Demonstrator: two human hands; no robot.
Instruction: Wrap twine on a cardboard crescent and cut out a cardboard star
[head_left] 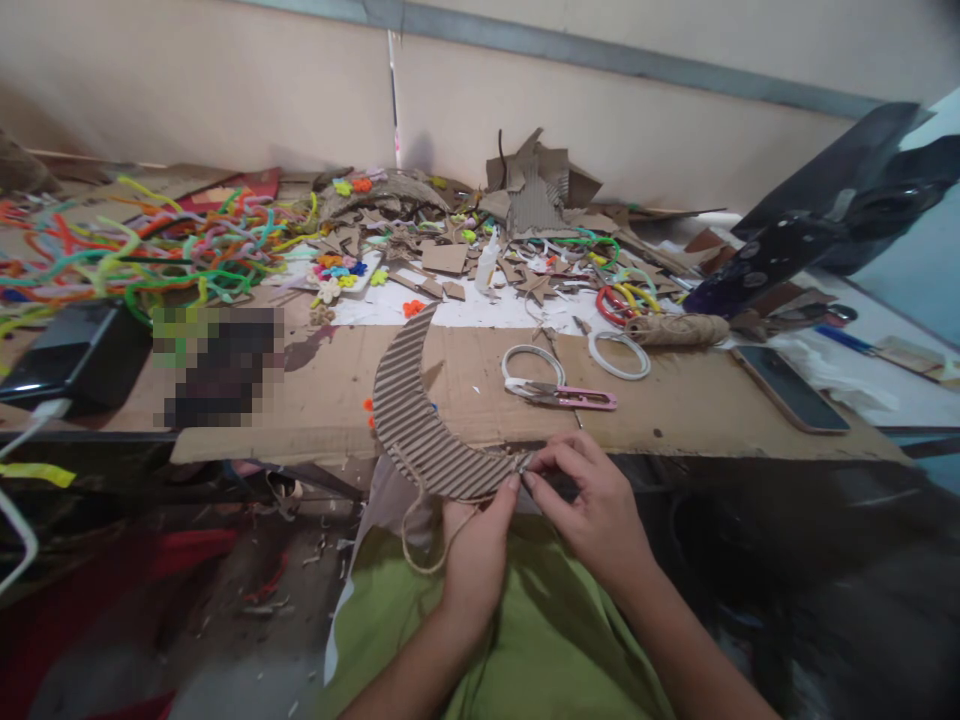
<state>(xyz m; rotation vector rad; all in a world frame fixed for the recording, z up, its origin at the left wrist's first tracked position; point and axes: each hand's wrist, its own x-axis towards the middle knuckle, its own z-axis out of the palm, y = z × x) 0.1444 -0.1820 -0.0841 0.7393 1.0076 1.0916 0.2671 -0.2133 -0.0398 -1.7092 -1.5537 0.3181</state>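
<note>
A crescent moon cut from corrugated cardboard (427, 420) tilts over the table's front edge, its ridged side facing me. My left hand (480, 535) grips its lower right part from below, thumb on top near the tip. At that tip my right hand (589, 500) pinches with thumb and forefinger; twine seems to be there, though the fingers cover most of it. A loop of twine (409, 545) hangs from the crescent's lower edge beside my left hand. Orange bits (368, 412) peek out behind the crescent's left edge.
Pink thread snips (574, 398) and white rings (619, 356) lie just beyond my hands. Further back are a twine roll (679, 330), a small glue bottle (487, 265), cardboard scraps (442, 258) and tangled pipe cleaners (225, 235). A phone (791, 388) rests at right, a black box (75, 355) at left.
</note>
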